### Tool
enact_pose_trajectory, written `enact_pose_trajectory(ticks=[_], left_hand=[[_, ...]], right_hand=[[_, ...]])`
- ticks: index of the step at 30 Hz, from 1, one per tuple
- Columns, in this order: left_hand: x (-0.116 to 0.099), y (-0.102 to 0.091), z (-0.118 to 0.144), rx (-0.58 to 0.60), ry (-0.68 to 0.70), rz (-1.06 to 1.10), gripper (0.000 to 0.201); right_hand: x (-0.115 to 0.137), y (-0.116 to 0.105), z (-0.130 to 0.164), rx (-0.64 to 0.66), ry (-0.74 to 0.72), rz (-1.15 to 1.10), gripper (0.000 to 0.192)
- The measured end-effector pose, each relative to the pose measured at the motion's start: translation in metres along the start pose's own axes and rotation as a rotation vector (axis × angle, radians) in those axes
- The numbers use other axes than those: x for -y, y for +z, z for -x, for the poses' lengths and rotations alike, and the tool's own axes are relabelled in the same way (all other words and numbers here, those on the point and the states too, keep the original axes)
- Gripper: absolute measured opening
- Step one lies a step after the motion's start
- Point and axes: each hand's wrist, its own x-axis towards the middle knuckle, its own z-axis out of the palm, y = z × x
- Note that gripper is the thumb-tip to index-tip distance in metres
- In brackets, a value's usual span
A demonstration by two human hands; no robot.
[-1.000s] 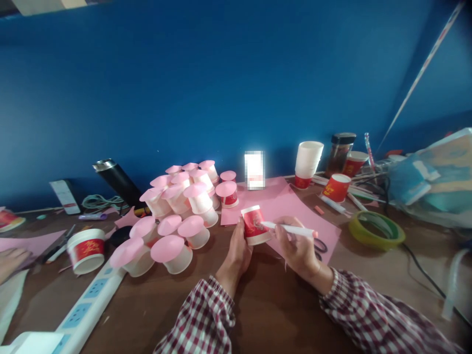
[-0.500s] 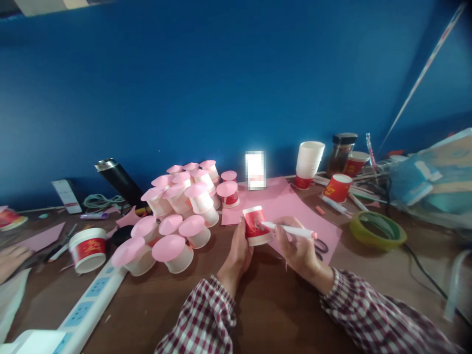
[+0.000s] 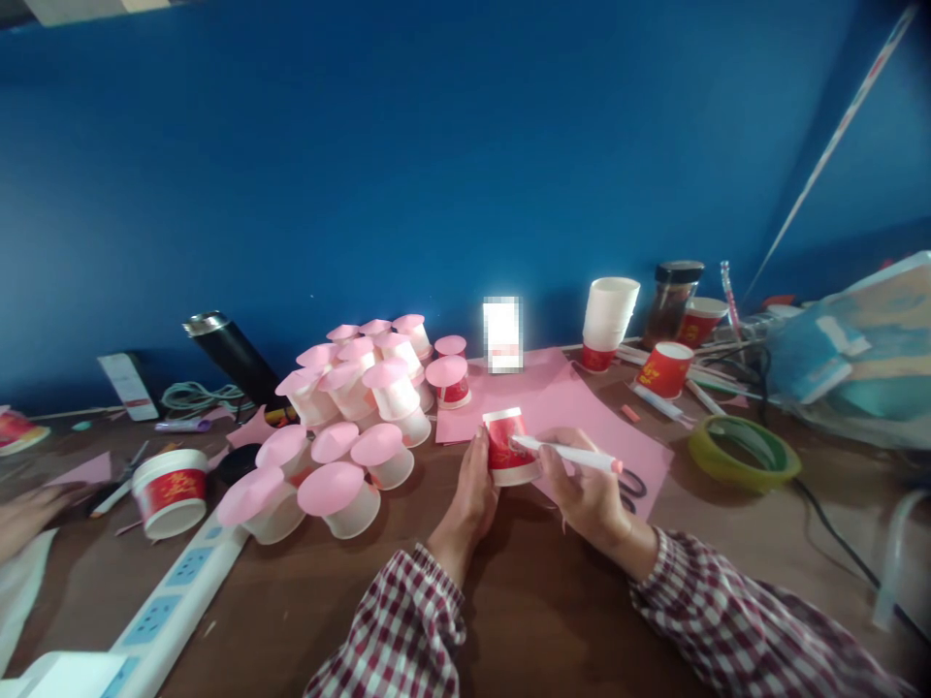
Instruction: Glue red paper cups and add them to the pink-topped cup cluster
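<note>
My left hand (image 3: 474,485) is closed around the left side of a red and white paper cup (image 3: 507,469), which is held upside down above the table. Between the fingers of my right hand (image 3: 593,499) is a white marker pen (image 3: 582,456) with a pink end; its tip meets the red band of the cup. Below and behind the cup lies a pink paper sheet (image 3: 538,383), with scissors handles (image 3: 634,490) showing beside my right hand. To the left stand several upturned paper cups with pink paper cone tops (image 3: 331,488).
A white power strip (image 3: 175,591) runs along the left. Another person's hand (image 3: 29,514) is at the far left. On the right are a yellow tape roll (image 3: 743,454), a stack of cups (image 3: 609,315) and a dark jar (image 3: 673,301). A black flask (image 3: 229,354) leans at the back left.
The cup has turned slightly in my left hand, with the marker still at its red band. The other person's hand at far left has shifted, and the pink scrap there has moved left.
</note>
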Motion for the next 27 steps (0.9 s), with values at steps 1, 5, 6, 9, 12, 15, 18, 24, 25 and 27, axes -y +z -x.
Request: enact_pose_trajectory(ticks=[1,5,6,9,12,15,18,24,25,27], left_hand=[[0.001,-0.001,-0.001,-0.007,0.005,-0.014,0.031],[0.002,-0.005,-0.002,-0.046,0.030,-0.082,0.028],[0.001,-0.005,-0.001,-0.054,0.035,-0.094,0.026],[-0.001,-0.006,0.000,-0.092,0.060,-0.154,0.019],[0.001,-0.010,0.000,-0.116,0.098,-0.240,0.022],[0.007,-0.014,-0.002,-0.083,0.106,-0.298,0.032],[0.006,-0.011,0.000,-0.055,0.086,-0.345,0.038],[-0.006,0.002,0.006,0.024,0.081,-0.366,0.036],[-0.006,0.003,0.006,0.006,0.082,-0.360,0.035],[-0.003,0.001,0.006,-0.059,0.075,-0.326,0.031]], right_hand=[[0.000,0.000,0.000,0.005,0.000,0.006,0.007],[-0.003,0.001,0.001,0.010,-0.012,0.015,0.007],[-0.003,0.001,0.001,0.011,-0.016,0.017,0.007],[-0.005,0.002,0.002,0.012,-0.027,0.016,0.007],[-0.006,0.002,0.002,0.007,-0.033,0.006,0.007],[-0.006,0.003,0.002,-0.007,-0.036,0.014,0.007],[-0.005,0.003,0.000,-0.016,-0.039,0.026,0.007],[-0.004,0.002,0.000,-0.014,-0.025,0.013,0.011],[-0.004,0.002,0.000,-0.014,-0.022,0.013,0.012],[-0.003,0.001,0.000,-0.007,-0.017,0.010,0.014]])
